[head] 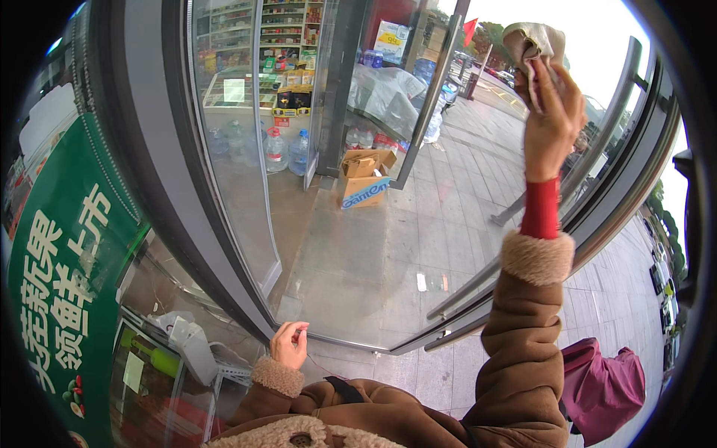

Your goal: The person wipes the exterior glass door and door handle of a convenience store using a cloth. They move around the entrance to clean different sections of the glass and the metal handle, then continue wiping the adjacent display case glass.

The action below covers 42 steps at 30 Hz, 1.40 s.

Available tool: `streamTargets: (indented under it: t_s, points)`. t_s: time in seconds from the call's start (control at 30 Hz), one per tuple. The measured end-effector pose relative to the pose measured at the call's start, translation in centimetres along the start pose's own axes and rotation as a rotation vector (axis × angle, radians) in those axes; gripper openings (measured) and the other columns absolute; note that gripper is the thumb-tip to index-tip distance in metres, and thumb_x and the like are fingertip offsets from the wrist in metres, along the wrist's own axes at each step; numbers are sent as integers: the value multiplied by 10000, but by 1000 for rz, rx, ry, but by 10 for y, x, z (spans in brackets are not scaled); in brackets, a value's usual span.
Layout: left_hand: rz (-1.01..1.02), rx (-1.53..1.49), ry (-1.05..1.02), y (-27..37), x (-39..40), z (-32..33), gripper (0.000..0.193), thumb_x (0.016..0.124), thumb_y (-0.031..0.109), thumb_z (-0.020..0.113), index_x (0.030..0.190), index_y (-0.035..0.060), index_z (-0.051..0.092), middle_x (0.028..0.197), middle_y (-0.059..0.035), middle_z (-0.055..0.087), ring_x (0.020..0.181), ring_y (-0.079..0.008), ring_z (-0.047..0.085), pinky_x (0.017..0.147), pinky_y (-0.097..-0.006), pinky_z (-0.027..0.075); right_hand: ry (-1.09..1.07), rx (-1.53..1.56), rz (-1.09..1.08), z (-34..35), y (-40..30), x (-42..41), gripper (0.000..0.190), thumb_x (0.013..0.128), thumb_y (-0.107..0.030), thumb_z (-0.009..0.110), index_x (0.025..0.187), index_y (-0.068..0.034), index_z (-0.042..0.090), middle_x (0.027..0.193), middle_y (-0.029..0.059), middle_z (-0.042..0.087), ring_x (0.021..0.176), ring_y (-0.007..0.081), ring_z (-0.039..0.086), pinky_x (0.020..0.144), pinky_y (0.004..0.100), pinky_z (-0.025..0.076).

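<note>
My right hand (552,120) is raised high at the upper right. Its fingers grip a folded, pale beige cloth (538,42), which bulges above the fingertips. The cloth is in front of a glass door pane (470,224); whether it touches the glass I cannot tell. Low in front of my body, my left hand (288,344) is loosely curled, with no object visible in it. It is nearest to the bottom of the grey metal door frame (224,241). Fleece-cuffed brown sleeves cover both arms.
Metal door handles (602,129) run along the right side. Beyond the glass stand a cardboard box (365,182), water bottles (276,150) and stocked shop shelves (283,28). A green printed banner (73,252) and a glass case (151,386) are at left. A purple cover (605,381) hangs at lower right.
</note>
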<state>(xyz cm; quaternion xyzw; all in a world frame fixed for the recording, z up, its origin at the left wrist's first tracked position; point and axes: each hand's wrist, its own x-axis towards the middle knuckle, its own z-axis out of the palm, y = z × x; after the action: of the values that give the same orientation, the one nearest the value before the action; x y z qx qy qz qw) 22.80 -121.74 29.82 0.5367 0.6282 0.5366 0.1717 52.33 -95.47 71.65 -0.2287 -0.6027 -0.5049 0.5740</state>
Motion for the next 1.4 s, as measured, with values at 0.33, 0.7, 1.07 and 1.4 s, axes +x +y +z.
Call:
streamTargets:
  t_s: [0.33,0.7,1.07,1.4]
  points:
    - [21,-26,-87,8,0,18,156,876,-29,653,1018,14,703,922,-93,687,702,-177,669,621,-274,530,-684,449,-365,-77,-187,-290,267,802,-215,771,1048,-139,700,1047,35,576,854,147,566,683,337,410]
    - [-7,-71,-227,-1,0,39,153,873,-34,645,1001,21,706,911,-96,687,675,-192,664,605,-281,539,62,-48,97,-40,62,-15,371,799,26,739,1130,-139,762,1150,118,711,1039,278,669,875,349,549]
    - [33,-43,-279,-1,5,50,120,882,-12,645,975,12,717,873,-103,694,707,-184,686,633,-283,545,-735,419,-306,-109,-60,-247,244,793,-77,747,1029,-52,691,900,25,607,746,195,597,665,318,534]
    - [77,-107,-409,6,9,83,118,875,-11,647,959,24,722,861,-89,692,664,-188,675,600,-284,535,-100,-517,67,-84,97,-49,414,813,55,646,1220,-18,660,1083,196,631,939,349,652,747,404,564]
